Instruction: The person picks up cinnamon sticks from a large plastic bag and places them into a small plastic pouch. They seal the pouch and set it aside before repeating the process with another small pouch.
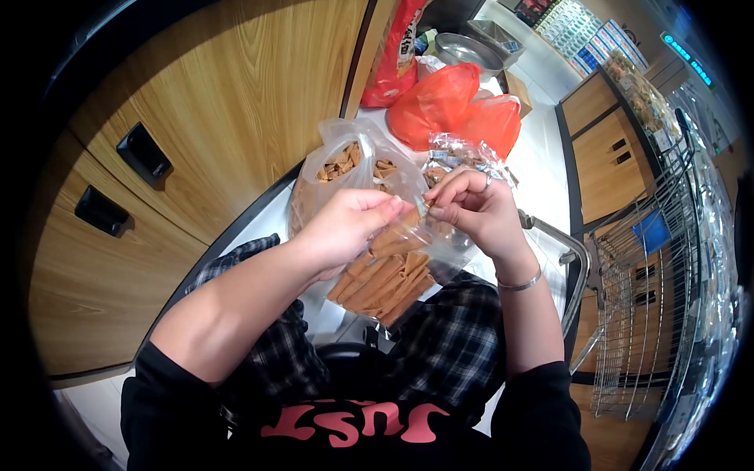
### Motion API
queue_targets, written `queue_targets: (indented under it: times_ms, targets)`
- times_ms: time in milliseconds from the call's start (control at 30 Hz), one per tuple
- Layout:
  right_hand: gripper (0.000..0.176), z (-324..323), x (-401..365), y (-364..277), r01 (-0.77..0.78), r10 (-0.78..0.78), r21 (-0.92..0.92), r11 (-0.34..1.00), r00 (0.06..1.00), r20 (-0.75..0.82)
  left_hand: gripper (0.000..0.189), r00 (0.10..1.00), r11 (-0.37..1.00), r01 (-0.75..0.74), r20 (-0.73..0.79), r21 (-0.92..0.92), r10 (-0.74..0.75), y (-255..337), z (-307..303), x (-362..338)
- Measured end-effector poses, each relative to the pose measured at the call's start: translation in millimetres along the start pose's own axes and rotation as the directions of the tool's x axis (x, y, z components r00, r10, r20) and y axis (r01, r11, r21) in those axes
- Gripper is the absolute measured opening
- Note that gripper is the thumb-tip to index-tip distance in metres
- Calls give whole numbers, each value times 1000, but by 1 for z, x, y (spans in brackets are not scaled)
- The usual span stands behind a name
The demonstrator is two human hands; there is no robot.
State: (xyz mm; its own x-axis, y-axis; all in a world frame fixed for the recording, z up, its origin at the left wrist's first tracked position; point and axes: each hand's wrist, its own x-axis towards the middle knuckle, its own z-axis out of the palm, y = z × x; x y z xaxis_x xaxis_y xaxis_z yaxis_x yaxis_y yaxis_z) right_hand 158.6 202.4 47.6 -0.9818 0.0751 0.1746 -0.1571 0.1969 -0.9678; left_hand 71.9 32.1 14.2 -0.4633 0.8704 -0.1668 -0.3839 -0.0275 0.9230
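My left hand (345,224) and my right hand (475,208) meet above my lap and pinch the top of a small clear packet of brown stick biscuits (389,275). The packet hangs down between my knees. Just beyond my hands stands a large clear plastic bag of brown snack pieces (345,169), its mouth open. To its right, behind my right hand, lies a crinkled clear bag (459,153) of wrapped pieces. A bracelet sits on my right wrist.
Wooden cabinets (196,118) with black handles rise on the left. Two orange plastic bags (455,106), a red sack (397,51) and a metal bowl (467,51) lie farther back on the white floor. A wire shopping cart (652,290) stands at the right.
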Motion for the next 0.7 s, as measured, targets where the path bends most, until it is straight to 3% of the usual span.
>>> queue_targets:
  times_ms: [233,300,400,633,700]
  targets:
    - [14,-2,-1,5,-35,35,84,996,999,10,34,1000,1000,17,18,-17,-17,1,2,-3]
    - [15,-1,-1,6,-163,170,235,958,985,-10,34,998,998,63,17,-26,-63,5,3,-5]
    - [15,3,-2,2,-225,237,257,940,971,-14,34,999,999,38,-7,-8,-38,1,1,-3]
    - [17,11,0,-6,-280,288,155,947,957,-25,32,1000,1000,-4,17,12,4,-2,-1,-2]
    - [17,5,-1,0,-191,190,90,977,982,25,32,1000,1000,11,-10,19,-11,2,2,-5]
